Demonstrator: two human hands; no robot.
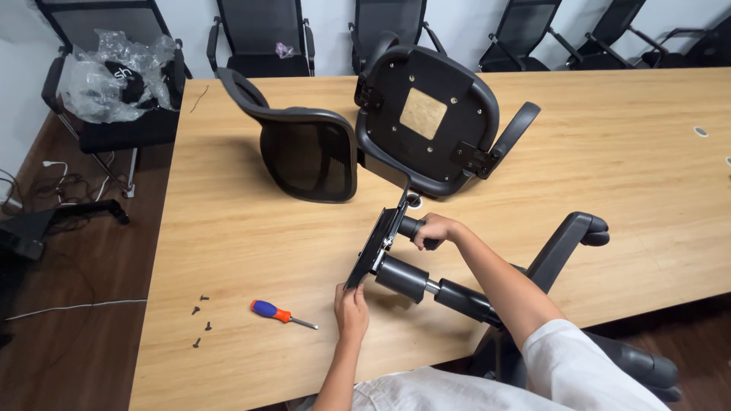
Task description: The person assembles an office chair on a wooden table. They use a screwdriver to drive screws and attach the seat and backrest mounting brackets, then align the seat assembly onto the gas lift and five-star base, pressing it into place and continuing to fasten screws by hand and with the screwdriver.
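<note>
Covering most of the view, the wooden table (228,228) carries an upturned chair seat (426,114) with its mesh backrest (308,156) lying beside it, probably so the underside is reachable. Near the front edge, the black mechanism plate (378,247) stands tilted on its gas cylinder (426,283). The right hand (435,228) is closed around its lever; the left hand (352,308) pinches the plate's lower corner. A screwdriver (280,312) and small screws (201,320) lie apart to the left, with bare wood around them.
</note>
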